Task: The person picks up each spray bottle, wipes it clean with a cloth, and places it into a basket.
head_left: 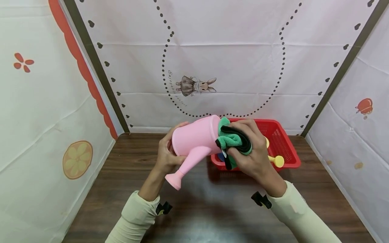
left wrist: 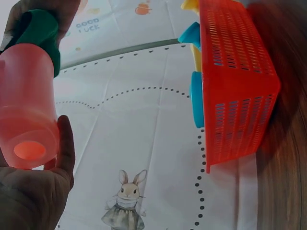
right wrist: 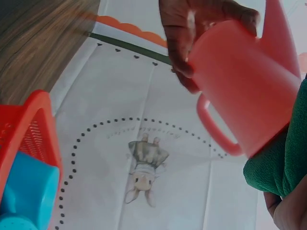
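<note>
A pink toy watering can (head_left: pixel 194 135) is held on its side above the table, its spout slanting down toward the front. My left hand (head_left: pixel 167 152) grips it around the base end, fingers behind and thumb in front. In the right wrist view the can's loop handle (right wrist: pixel 216 127) shows on the side away from the spout. My right hand (head_left: pixel 250 148) holds a bunched green cloth (head_left: pixel 232 140) with black edging. The cloth presses against the can's top end; whether part of it reaches inside is hidden.
A red basket (head_left: pixel 285 152) stands on the brown wooden table (head_left: pixel 194 209) behind my right hand. Yellow pieces (head_left: pixel 278 161) and blue pieces (left wrist: pixel 196 98) show in it. White printed sheets (head_left: pixel 225 60) enclose the back and both sides.
</note>
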`<action>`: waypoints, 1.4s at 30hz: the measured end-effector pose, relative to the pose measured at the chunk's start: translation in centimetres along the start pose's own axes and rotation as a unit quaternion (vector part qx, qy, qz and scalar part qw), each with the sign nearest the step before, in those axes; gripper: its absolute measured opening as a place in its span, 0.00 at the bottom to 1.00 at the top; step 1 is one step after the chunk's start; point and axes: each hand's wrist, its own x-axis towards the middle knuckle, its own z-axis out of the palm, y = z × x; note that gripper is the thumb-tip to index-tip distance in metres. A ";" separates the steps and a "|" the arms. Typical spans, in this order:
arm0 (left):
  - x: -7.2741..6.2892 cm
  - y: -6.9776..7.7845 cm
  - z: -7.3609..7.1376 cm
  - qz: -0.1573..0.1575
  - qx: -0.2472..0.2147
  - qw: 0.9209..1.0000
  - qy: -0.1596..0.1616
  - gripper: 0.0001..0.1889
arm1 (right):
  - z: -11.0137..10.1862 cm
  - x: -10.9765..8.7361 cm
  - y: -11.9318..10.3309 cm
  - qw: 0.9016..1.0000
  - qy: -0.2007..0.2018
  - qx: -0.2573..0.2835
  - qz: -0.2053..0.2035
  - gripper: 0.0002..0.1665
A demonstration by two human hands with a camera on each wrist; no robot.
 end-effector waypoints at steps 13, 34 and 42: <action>0.1 0.4 0.1 -0.016 0.009 1.000 0.006 0.59 | 0.6 2.5 0.0 1.000 0.019 0.023 0.007 0.28; 0.4 0.5 -0.2 0.001 -0.021 0.998 0.065 0.45 | 1.3 0.0 2.9 0.988 -0.001 -0.016 0.151 0.29; 0.4 0.2 -0.3 -0.028 0.011 0.998 0.049 0.50 | 0.9 -0.1 1.6 0.993 0.004 0.000 0.120 0.30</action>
